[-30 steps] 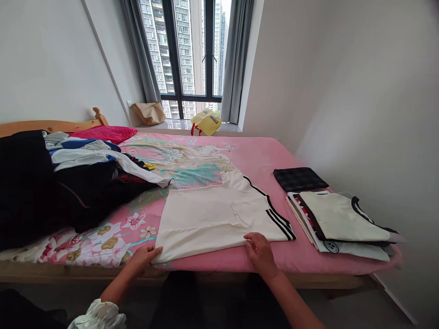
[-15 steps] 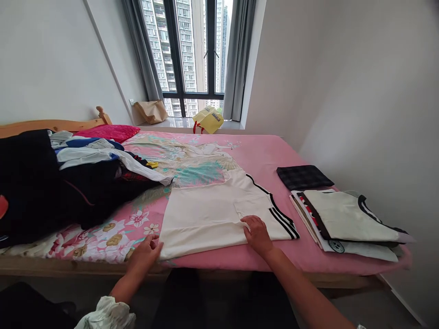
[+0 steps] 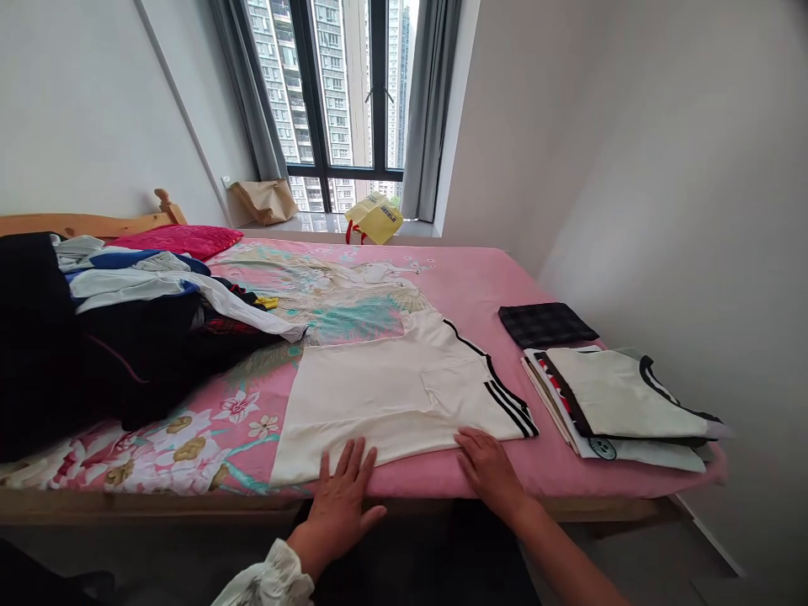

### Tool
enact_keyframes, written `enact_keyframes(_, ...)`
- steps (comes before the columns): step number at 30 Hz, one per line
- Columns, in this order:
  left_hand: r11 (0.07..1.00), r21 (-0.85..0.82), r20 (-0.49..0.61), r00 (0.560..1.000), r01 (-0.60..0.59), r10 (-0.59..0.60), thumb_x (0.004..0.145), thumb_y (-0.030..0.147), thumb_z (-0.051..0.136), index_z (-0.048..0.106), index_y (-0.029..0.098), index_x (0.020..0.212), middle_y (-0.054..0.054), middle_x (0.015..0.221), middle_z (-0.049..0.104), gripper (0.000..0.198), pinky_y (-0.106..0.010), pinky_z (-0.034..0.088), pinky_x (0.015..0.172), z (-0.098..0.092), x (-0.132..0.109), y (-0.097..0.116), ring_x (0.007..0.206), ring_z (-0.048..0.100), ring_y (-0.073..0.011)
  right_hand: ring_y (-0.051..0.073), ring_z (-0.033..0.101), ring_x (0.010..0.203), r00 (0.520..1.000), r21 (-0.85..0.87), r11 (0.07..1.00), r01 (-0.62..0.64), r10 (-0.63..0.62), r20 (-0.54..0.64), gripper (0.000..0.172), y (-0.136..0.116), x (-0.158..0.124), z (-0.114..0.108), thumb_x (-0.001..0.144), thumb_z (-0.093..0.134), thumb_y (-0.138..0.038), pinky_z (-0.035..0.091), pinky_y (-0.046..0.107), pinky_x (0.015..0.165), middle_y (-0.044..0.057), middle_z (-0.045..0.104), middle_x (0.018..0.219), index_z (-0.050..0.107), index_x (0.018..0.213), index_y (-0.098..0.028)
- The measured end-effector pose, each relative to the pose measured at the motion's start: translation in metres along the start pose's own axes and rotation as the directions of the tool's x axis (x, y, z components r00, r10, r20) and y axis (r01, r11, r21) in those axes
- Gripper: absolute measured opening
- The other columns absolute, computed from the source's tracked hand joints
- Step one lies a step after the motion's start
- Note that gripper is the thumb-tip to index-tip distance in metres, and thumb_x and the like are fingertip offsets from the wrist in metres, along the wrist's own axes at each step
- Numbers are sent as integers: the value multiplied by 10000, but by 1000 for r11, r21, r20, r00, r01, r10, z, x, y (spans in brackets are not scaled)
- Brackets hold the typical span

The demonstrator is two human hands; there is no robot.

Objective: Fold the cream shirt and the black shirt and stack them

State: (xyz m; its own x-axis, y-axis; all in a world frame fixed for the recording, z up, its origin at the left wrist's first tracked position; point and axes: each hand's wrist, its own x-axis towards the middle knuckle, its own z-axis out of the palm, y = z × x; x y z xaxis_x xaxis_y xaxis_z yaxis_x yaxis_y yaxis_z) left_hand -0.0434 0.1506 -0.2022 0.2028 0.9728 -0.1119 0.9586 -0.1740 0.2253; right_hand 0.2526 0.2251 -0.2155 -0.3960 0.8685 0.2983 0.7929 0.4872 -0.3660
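Observation:
A cream T-shirt (image 3: 353,387) with black striped trim and a chest pocket lies spread sideways on the bed, a few creases along its near side. My left hand (image 3: 344,497) is open, fingers spread and resting on the shirt's near edge toward its hem. Farther right, my right hand (image 3: 492,471) touches the same near edge below the striped sleeve, its fingers lying loosely on the cloth. Neither hand grips anything that shows.
Heaped clothes (image 3: 139,337) cover the bed's left side, with a red pillow (image 3: 183,241) behind. At right sit a stack of folded clothes (image 3: 606,387) and a folded dark checked cloth (image 3: 546,322). A yellow bag (image 3: 375,219) and a paper bag (image 3: 265,202) rest by the window.
My left hand has moved right from the hem corner and spread flat on the near edge. My right hand has come down from near the pocket to that edge. The view has shifted slightly.

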Motion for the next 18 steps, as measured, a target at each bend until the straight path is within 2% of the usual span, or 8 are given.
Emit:
enact_keyframes(3, 989, 30, 1, 989, 146, -146, 784, 557, 477, 482, 203, 1339, -167, 1457, 360, 658, -630, 86, 1082, -18, -1, -14, 1363, 266, -371, 235, 546, 1096, 997, -10, 998, -67, 66, -43, 272, 10, -4, -9, 899, 414, -249, 375, 454, 1009, 89, 633, 1138, 640, 1039, -186)
enact_keyframes(6, 999, -32, -12, 1000, 11, -12, 887, 379, 341, 563, 220, 1253, -101, 1370, 504, 456, -478, 209, 1113, -36, 21, -11, 1310, 394, -253, 197, 546, 1094, 998, 114, 993, 31, -24, -63, 288, -16, 13, -3, 904, 376, -195, 387, 400, 1024, 81, 639, 1112, 637, 1026, -180)
enact_keyframes(8, 995, -62, -17, 997, -79, 78, 908, 358, 293, 515, 260, 1302, -45, 1428, 439, 462, -428, 195, 1132, -38, 37, -9, 1347, 341, -202, 183, 523, 1132, 992, 182, 976, 116, -106, -63, 298, -35, 29, 7, 891, 376, -167, 385, 372, 1037, 75, 622, 1144, 628, 1050, -184)
enact_keyframes(9, 995, -58, -20, 997, -81, 80, 908, 385, 298, 477, 271, 1336, -36, 1466, 380, 478, -449, 161, 1140, -36, 42, -13, 1371, 295, -209, 184, 514, 1147, 991, 191, 973, 130, -120, -60, 307, -39, 36, 12, 886, 376, -163, 383, 371, 1042, 76, 613, 1161, 623, 1066, -182)
enact_keyframes(11, 1000, -16, -36, 999, 10, -10, 885, 463, 336, 397, 264, 1393, -51, 1510, 274, 549, -526, 79, 1133, -30, 42, -29, 1400, 216, -255, 200, 505, 1167, 996, 156, 984, 88, -82, -40, 336, -34, 46, 19, 884, 367, -175, 378, 397, 1048, 94, 596, 1198, 608, 1118, -166)
enact_keyframes(13, 985, 44, -56, 985, 168, -166, 852, 534, 360, 318, 221, 1433, -78, 1530, 194, 661, -567, 24, 1117, -23, 34, -55, 1414, 151, -287, 223, 480, 1207, 1000, 73, 997, -9, 9, -4, 376, -15, 51, 21, 895, 348, -206, 355, 433, 1059, 122, 566, 1254, 582, 1182, -139)
enact_keyframes(16, 914, 141, -71, 925, 381, -374, 820, 603, 344, 277, 189, 1445, -79, 1535, 164, 753, -600, -47, 1095, -20, 21, -93, 1423, 92, -295, 246, 389, 1298, 991, -53, 993, -103, 107, 77, 429, 14, 55, 15, 921, 316, -270, 280, 475, 1093, 126, 485, 1358, 539, 1258, -129)
enact_keyframes(18, 880, 169, -68, 896, 444, -439, 817, 595, 350, 322, 177, 1428, -93, 1529, 186, 741, -626, -60, 1077, -25, 22, -108, 1421, 92, -307, 239, 322, 1343, 984, -97, 990, -105, 117, 134, 453, 21, 63, 10, 935, 293, -308, 229, 481, 1112, 102, 428, 1411, 506, 1301, -146)
